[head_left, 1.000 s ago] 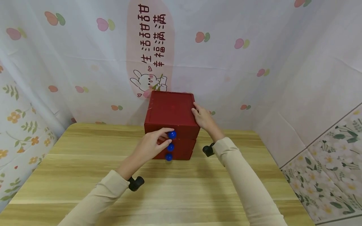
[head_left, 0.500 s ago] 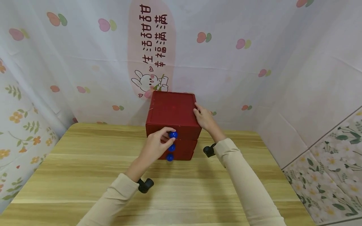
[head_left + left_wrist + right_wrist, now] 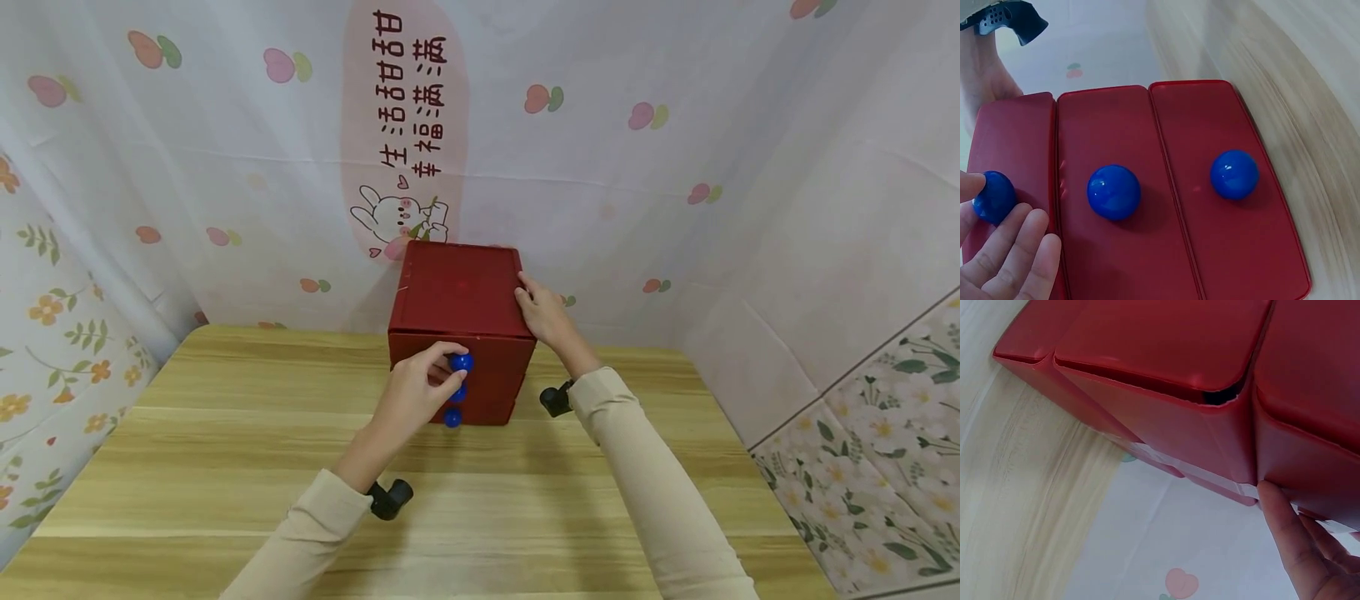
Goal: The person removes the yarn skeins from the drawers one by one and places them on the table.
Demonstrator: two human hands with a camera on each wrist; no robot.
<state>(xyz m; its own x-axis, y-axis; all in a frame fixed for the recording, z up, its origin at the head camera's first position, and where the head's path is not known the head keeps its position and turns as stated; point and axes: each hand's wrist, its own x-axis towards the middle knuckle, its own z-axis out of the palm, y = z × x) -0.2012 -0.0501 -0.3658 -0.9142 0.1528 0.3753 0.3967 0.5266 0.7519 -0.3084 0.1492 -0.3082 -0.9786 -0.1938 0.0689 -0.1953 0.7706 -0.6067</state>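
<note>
Red three-drawer box (image 3: pixel 461 287), upright on the wood-grained tabletop (image 3: pixel 225 433), just in front of a fruit-printed cloth (image 3: pixel 585 225). Smooth, faintly glossy fronts with rounded corners; pale scuffs along the left edge of the top panel. In a vertical row, one shiny round blue knob per drawer: top knob (image 3: pixel 462 362) pinched between thumb and fingertip of the left hand (image 3: pixel 412 385); middle knob (image 3: pixel 1114 192) and bottom knob (image 3: pixel 1235 174) below. Right hand (image 3: pixel 545 317) with fingers extended, touching the box's right side.
</note>
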